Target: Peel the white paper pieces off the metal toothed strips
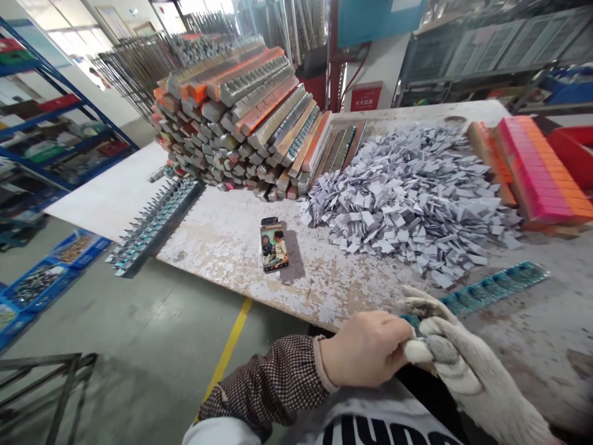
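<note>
My left hand (368, 349) is bare, below a checked sleeve, with its fingers pinched together against the fingertips of my right glove. What it pinches is hidden. My right hand (456, 355) wears a white work glove, fingers curled round the near end of a teal slotted bar (495, 289). From there the bar slants away to the right over the worn tabletop. Just beyond it lies a big heap of small whitish-grey flat pieces (398, 191).
A phone (274, 247) showing a video stands on the table (222, 247). Behind it is a tall stack of bars (236, 117). A spiky-edged strip (155, 225) overhangs the left edge. Pink and orange blocks (537, 167) sit at right; blue bins (41, 281) are on the floor.
</note>
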`<state>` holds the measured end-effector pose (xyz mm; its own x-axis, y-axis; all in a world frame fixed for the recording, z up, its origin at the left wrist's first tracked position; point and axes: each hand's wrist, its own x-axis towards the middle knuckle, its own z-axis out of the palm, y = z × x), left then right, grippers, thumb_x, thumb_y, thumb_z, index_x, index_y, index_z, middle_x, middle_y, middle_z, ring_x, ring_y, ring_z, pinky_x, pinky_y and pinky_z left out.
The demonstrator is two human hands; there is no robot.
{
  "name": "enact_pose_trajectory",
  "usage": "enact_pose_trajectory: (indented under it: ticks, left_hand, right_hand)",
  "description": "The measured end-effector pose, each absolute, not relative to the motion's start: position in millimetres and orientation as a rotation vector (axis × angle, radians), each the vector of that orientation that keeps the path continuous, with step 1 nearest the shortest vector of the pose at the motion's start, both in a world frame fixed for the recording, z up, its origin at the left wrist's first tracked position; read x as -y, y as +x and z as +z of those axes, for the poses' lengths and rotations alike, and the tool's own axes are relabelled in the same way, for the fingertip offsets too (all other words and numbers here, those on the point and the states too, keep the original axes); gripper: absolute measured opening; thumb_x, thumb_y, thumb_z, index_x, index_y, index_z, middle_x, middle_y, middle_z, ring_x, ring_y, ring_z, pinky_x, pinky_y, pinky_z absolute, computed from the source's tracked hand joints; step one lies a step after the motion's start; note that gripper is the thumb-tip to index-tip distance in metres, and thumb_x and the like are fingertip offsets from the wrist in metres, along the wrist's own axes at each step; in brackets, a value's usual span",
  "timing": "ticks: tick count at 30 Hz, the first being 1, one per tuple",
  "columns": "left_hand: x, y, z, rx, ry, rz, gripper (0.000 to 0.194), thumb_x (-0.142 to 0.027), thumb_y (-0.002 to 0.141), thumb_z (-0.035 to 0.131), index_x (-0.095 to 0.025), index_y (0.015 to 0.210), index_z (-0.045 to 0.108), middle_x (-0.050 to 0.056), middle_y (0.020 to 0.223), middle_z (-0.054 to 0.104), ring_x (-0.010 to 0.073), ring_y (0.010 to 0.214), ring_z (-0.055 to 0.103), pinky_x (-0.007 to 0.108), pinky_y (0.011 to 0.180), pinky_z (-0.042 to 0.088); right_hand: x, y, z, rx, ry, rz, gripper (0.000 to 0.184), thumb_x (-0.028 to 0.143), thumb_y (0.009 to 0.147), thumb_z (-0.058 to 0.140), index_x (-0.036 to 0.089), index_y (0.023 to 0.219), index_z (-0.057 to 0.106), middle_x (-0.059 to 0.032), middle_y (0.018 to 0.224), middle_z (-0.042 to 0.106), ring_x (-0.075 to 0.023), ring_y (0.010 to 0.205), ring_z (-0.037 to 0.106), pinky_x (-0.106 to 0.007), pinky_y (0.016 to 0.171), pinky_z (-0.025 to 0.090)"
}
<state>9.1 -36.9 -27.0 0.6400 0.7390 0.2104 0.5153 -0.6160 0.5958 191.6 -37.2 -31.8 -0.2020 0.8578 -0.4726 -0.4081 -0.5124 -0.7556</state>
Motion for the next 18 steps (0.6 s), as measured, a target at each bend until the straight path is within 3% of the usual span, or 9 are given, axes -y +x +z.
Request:
enact_pose_trajectory:
  ticks: [4,8,11,13,15,18]
  left_hand:
    - [21.5,5.1,-36.2,-1.02,2.343,0.556,0.017,-0.026,0.096,0.064,-0.02,0.082,0.056,0.002,0.082,0.069,0.0179,0.077,0.065,0.026,0.069,0.047]
    - [-24.8,-22.3,-41.2,-1.585,2.229,0.462,0.02,-0.034,0.093,0.072,-0.02,0.105,0.064,0.008,0.101,0.072,0.0251,0.094,0.068,0.032,0.082,0.052]
    - [-63.7,-40.3,-47.7,-1.872,2.166,0.413,0.027,-0.031,0.099,0.065,-0.015,0.121,0.059,0.018,0.12,0.068,0.0323,0.114,0.065,0.04,0.095,0.05]
    - [-81.8,-41.5,-53.6,-1.9,2.158,0.395,0.027,-0.025,0.098,0.065,-0.013,0.121,0.059,0.021,0.121,0.067,0.0353,0.118,0.063,0.042,0.097,0.049]
    - [-92.4,-34.3,-59.5,-1.894,2.159,0.38,0.027,-0.023,0.097,0.065,-0.013,0.121,0.058,0.02,0.12,0.067,0.036,0.118,0.063,0.042,0.097,0.048]
    - [-100.5,-18.8,-65.5,-1.889,2.148,0.383,0.026,-0.02,0.098,0.062,-0.013,0.122,0.057,0.021,0.123,0.066,0.0367,0.12,0.062,0.042,0.099,0.047]
  right_hand:
    - [33.9,207.4,-36.0,1.049,-1.211,1.566,0.035,0.045,0.088,0.076,0.028,0.118,0.07,-0.001,0.073,0.06,-0.013,0.048,0.05,-0.023,0.038,0.047]
    - [23.0,231.5,-47.6,1.344,-1.236,1.278,0.028,0.043,0.102,0.051,0.031,0.124,0.063,0.0017,0.063,0.051,-0.0141,0.038,0.037,-0.026,0.028,0.031]
    - [16.0,246.0,-61.7,1.646,-1.255,0.904,0.028,0.04,0.104,0.044,0.031,0.124,0.061,0.0012,0.061,0.051,-0.0182,0.039,0.043,-0.032,0.031,0.04]
    - [14.8,251.2,-69.2,1.711,-1.262,0.75,0.023,0.038,0.101,0.049,0.03,0.116,0.065,-0.0034,0.069,0.059,-0.0244,0.054,0.06,-0.04,0.044,0.055]
    - [16.3,252.6,-72.6,1.809,-1.268,0.552,0.014,0.034,0.099,0.054,0.03,0.104,0.067,-0.0082,0.084,0.067,-0.0313,0.083,0.071,-0.049,0.067,0.064]
    - [19.8,249.7,-71.1,2.02,-1.237,0.222,0.014,0.025,0.097,0.059,0.027,0.083,0.061,-0.0097,0.104,0.071,-0.0335,0.119,0.066,-0.052,0.096,0.059]
